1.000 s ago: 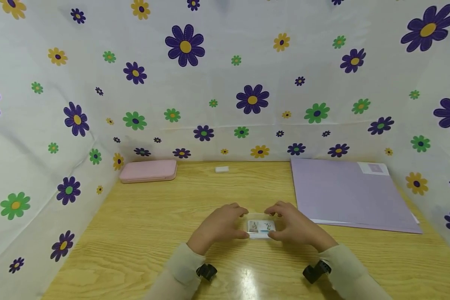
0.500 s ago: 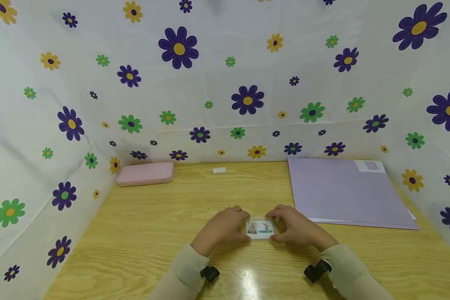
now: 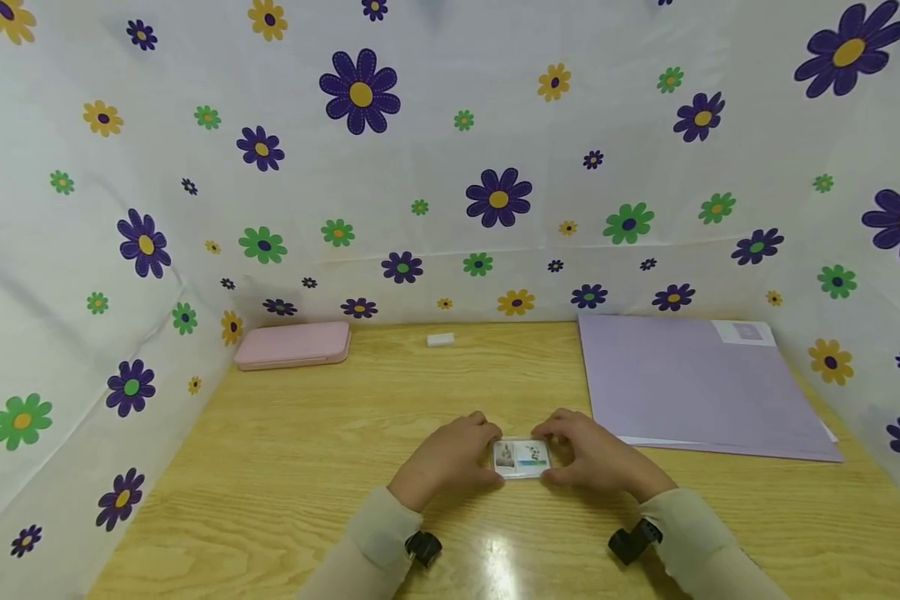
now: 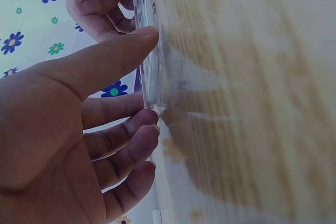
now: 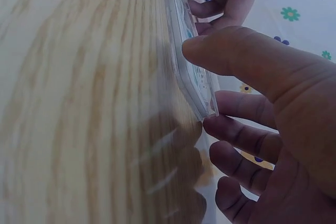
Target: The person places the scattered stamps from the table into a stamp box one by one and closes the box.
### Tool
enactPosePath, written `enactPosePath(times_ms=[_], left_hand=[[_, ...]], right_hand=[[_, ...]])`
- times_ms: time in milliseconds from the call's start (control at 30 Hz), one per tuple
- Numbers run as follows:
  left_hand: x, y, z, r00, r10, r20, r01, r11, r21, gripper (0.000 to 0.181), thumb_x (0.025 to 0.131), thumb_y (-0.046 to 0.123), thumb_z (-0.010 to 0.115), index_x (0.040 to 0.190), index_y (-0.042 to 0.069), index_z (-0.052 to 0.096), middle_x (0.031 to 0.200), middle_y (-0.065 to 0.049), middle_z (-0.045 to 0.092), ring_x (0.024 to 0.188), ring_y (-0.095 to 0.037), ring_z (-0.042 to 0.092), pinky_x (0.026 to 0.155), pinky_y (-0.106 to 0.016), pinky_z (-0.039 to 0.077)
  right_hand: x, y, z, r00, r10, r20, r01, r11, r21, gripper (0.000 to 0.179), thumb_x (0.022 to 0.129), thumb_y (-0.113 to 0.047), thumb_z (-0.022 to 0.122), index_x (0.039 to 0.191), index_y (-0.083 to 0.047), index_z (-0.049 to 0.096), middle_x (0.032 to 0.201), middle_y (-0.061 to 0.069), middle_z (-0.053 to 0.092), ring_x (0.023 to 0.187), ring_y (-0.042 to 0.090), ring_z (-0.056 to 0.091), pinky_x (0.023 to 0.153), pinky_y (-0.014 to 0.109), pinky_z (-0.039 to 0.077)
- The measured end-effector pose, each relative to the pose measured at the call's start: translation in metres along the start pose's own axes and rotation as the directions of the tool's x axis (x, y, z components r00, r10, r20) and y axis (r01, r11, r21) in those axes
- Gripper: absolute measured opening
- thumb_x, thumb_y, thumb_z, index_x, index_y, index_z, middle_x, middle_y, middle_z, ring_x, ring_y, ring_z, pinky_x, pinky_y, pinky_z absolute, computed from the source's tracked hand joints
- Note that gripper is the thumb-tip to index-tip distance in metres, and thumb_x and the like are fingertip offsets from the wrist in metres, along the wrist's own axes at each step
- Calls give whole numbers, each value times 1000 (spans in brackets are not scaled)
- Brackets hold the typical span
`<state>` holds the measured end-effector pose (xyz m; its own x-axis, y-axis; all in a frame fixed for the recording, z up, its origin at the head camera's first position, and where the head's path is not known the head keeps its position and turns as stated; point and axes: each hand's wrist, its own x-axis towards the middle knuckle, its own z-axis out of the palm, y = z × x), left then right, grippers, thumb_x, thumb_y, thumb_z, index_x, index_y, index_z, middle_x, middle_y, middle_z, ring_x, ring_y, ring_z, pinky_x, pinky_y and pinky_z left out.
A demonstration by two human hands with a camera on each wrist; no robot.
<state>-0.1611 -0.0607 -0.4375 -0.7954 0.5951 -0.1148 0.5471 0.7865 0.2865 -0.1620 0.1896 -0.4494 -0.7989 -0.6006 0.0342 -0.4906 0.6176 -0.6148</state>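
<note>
A small flat clear plastic case (image 3: 522, 461) lies on the wooden table, printed pictures showing through its top. My left hand (image 3: 447, 458) holds its left end, thumb at the near edge and fingertips at the far edge. At the opposite end, my right hand (image 3: 596, 457) grips in the same way. The left wrist view catches the case (image 4: 151, 72) nearly edge-on, with the left thumb (image 4: 110, 64) against it. From the right wrist, the case (image 5: 190, 59) looks shallow with a clear rim, and the right thumb (image 5: 226, 51) presses it.
A pink pencil case (image 3: 294, 345) lies at the back left, and a small white eraser-like block (image 3: 440, 340) near the back middle. Purple folders or sheets (image 3: 690, 383) lie on the right. A flowered cloth (image 3: 420, 167) encloses the table (image 3: 285, 467) at the back and sides.
The clear lid, raised at the far side of the case one second ago, has come down over it. Both hands have closed in slightly on the case's ends.
</note>
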Motion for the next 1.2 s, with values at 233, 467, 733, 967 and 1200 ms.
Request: enactPosePath(times_ms=[233, 467, 733, 967, 1200], left_hand=[[0, 1, -2, 1000, -8, 11, 8, 1000, -5, 61, 82, 44, 80, 132, 14, 62, 114, 3, 58, 88, -8, 53, 78, -27, 48], [-1, 1, -2, 1000, -11, 14, 11, 1000, -1, 61, 82, 45, 80, 132, 14, 62, 115, 3, 58, 91, -8, 54, 80, -27, 48], [-2, 1, -3, 1000, -9, 17, 9, 1000, -11, 59, 83, 45, 78, 132, 14, 62, 116, 3, 58, 89, -7, 53, 79, -26, 48], [1, 3, -1, 1000, 2, -1, -2, 1000, -13, 53, 82, 42, 80, 124, 13, 67, 106, 4, 58, 78, -6, 49, 69, -22, 44], [4, 11, -3, 999, -34, -16, 34, 999, 16, 47, 77, 38, 86, 114, 12, 71, 95, 4, 57, 72, -8, 47, 62, -22, 42]], right_hand=[[-1, 2, 1, 1000, -3, -4, 3, 1000, 11, 52, 79, -30, 84, 123, -9, 65, 114, -2, 57, 99, 19, 51, 89, 44, 43], [-2, 4, 2, 1000, 5, 1, -5, 1000, 7, 53, 79, -32, 84, 123, -11, 65, 112, -4, 56, 96, 17, 50, 85, 39, 44], [-1, 3, 3, 1000, 23, 7, -23, 1000, 12, 53, 79, -32, 84, 124, -11, 66, 112, -4, 54, 95, 17, 50, 83, 37, 44], [-1, 1, 2, 998, 55, 16, -55, 998, 19, 51, 79, -31, 85, 123, -12, 67, 112, -3, 54, 95, 17, 50, 84, 37, 44], [1, -2, 1, 996, 85, 28, -86, 995, 49, 53, 78, -30, 85, 123, -8, 67, 106, -1, 54, 86, 19, 46, 70, 28, 40]])
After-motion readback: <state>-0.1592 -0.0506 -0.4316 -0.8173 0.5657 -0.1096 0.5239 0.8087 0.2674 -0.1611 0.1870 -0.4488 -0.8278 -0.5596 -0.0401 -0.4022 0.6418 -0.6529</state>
